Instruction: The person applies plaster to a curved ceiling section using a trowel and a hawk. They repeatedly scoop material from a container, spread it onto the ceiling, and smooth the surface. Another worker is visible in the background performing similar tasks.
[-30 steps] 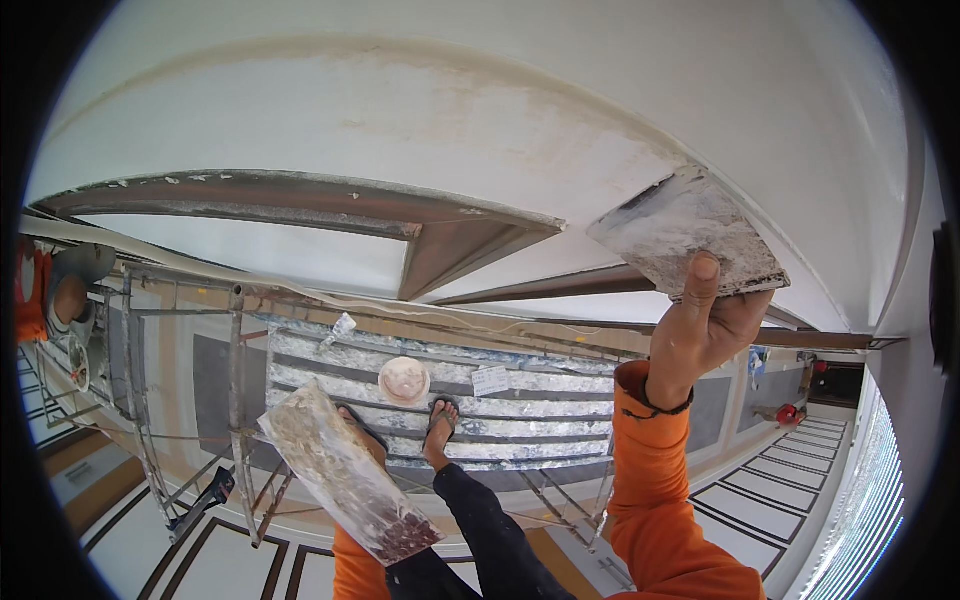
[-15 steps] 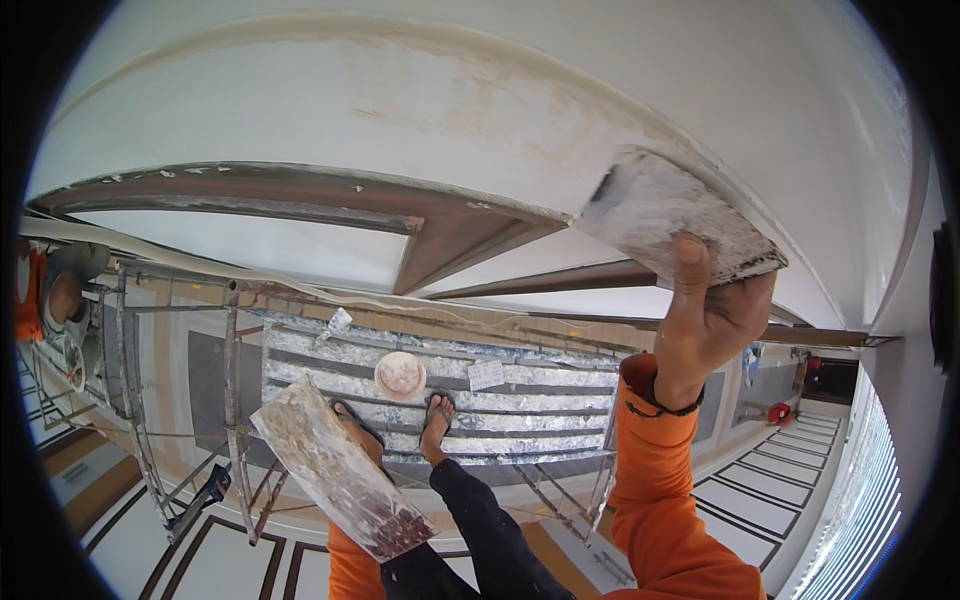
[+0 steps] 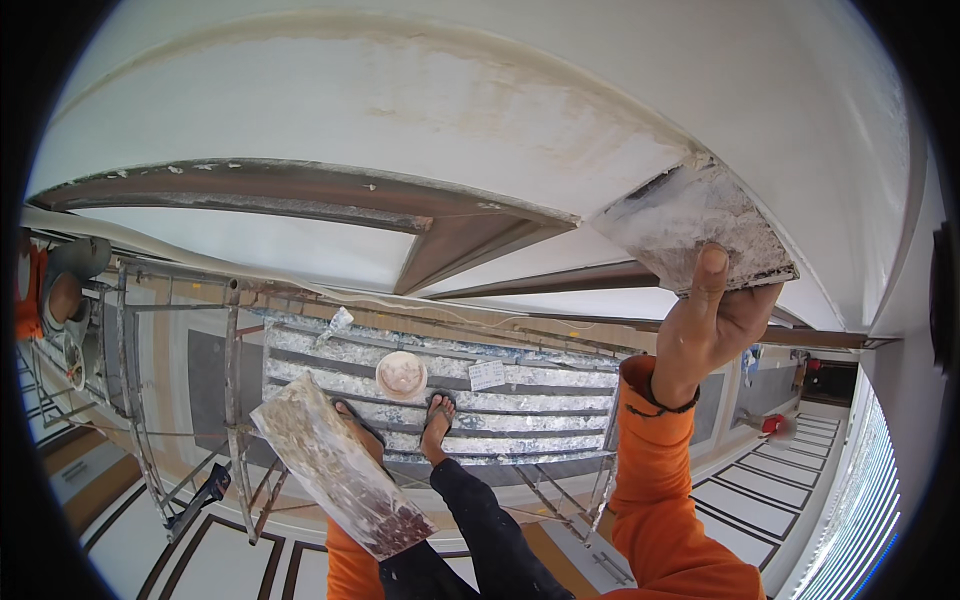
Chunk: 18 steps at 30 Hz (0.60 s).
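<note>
Up and to the right of the round, pale-pink tub (image 3: pixel 401 376), here's the right hand (image 3: pixel 714 325), thumb laid on top, gripping a flat, four-sided, grey-white smeared plate (image 3: pixel 690 220)! Its long axis slants from upper left to lower right, the far end angled up toward the pale, smooth curved surface (image 3: pixel 470 115), the near edge in the grip.

Down and left of the tub, a long, rectangular, white-and-brown crusted board (image 3: pixel 340 465), its long axis also running upper left to lower right! An orange cloth sleeve (image 3: pixel 352 568) disappears beneath its lower end; the left hand is hidden, so its hold can't be told. Right of the tub, a white rectangular card (image 3: pixel 487 375) lies on the white-smeared, slatted platform (image 3: pixel 540 408).
</note>
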Tool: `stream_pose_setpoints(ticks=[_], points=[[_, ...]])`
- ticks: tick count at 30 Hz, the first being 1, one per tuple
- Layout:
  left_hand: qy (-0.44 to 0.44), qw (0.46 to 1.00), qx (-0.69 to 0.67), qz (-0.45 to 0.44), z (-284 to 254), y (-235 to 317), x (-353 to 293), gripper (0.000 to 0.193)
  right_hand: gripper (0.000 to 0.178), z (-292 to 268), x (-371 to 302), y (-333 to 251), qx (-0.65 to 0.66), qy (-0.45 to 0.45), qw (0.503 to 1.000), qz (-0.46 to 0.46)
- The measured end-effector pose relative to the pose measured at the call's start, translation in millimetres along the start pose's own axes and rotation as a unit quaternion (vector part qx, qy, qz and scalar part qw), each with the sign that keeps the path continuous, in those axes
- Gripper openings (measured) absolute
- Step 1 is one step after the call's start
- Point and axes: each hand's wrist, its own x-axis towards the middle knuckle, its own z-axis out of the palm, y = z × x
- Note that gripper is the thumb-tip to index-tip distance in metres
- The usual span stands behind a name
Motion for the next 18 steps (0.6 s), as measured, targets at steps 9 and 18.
stream_pose_setpoints(ticks=[9,18], points=[[-0.001,1.0,-0.003,0.004,1,6,2,0.039,0.039,14,6,-10,-0.025,-0.02,0.999,-0.006],[-0.004,1.0,-0.002,0.002,4,7,4,0.039,0.037,12,10,-20,-0.113,-0.082,0.989,-0.049]])
